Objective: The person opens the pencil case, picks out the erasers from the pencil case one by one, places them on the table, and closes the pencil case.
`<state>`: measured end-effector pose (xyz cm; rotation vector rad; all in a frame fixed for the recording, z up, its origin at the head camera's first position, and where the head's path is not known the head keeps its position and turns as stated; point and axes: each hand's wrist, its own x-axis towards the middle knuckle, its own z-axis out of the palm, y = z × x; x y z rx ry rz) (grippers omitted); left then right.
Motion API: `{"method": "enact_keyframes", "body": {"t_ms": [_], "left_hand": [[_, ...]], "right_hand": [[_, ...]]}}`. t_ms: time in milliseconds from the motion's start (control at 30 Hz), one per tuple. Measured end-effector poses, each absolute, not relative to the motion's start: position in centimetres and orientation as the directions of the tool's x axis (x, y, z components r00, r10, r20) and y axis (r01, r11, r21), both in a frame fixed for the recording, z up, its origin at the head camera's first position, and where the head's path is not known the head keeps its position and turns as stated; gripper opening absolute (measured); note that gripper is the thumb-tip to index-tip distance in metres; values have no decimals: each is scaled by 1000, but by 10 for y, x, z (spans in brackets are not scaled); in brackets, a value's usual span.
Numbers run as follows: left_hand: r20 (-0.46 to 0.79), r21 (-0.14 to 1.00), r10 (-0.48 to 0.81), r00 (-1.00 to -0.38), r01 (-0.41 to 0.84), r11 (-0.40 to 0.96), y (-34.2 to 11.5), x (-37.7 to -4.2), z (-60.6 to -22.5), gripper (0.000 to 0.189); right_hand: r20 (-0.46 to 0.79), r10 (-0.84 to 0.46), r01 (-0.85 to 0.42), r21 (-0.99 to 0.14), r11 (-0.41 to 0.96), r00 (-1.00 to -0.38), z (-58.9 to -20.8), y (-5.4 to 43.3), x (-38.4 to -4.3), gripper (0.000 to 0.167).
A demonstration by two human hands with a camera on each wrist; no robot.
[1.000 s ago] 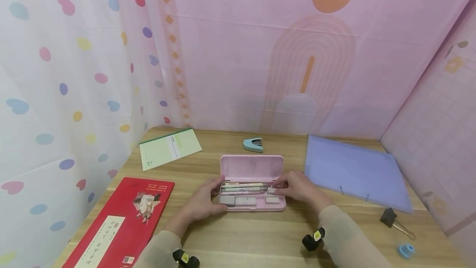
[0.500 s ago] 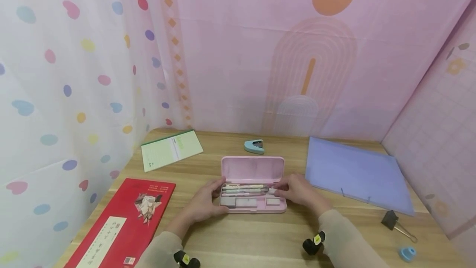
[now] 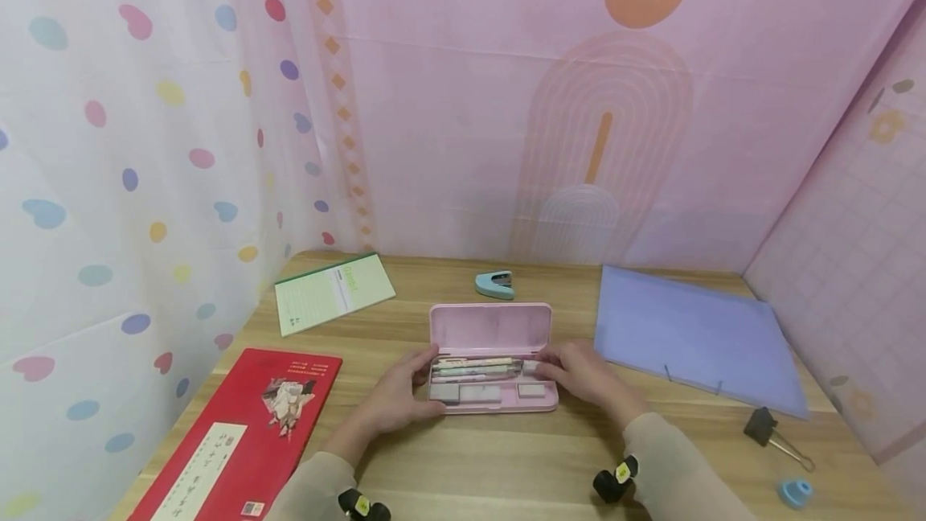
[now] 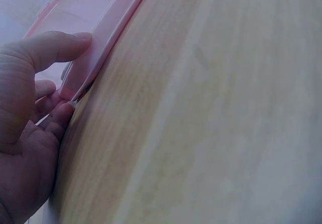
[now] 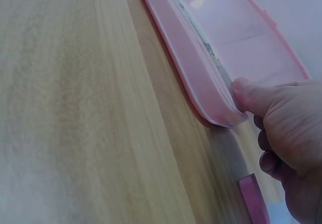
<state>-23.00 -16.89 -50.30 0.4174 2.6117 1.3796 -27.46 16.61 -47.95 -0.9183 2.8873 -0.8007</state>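
A pink pencil case (image 3: 492,407) lies with its lid (image 3: 490,328) raised on the wooden table. Inside are several pens (image 3: 473,368) and, along the front, pale eraser-like blocks (image 3: 481,393). My left hand (image 3: 398,392) grips the left end, thumb (image 4: 75,44) along the front wall and fingers curled at the corner. At the right end is my right hand (image 3: 582,372), its thumb (image 5: 246,93) over the inner edge and other fingers curled outside. A small white block (image 3: 530,368) sits by that thumb; whether the thumb touches it, I cannot tell.
Behind the case stands a light blue stapler (image 3: 495,285). A green notepad (image 3: 336,293) and a red book (image 3: 249,424) lie left. On the right are a purple folder (image 3: 694,336), a black binder clip (image 3: 761,427) and a small blue object (image 3: 795,493).
The fingers of my right hand have shifted slightly right, and more of the small white block shows beside them. The left hand and the case have stayed in place.
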Motion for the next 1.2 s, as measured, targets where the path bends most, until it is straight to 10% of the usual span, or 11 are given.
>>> {"method": "enact_keyframes", "body": {"t_ms": [1200], "left_hand": [[-7,821,303,-953,167,546,-168,-230,-504,98]], "right_hand": [[93,-362,-344,-596,726,-927,-493,271,-217,28]]}}
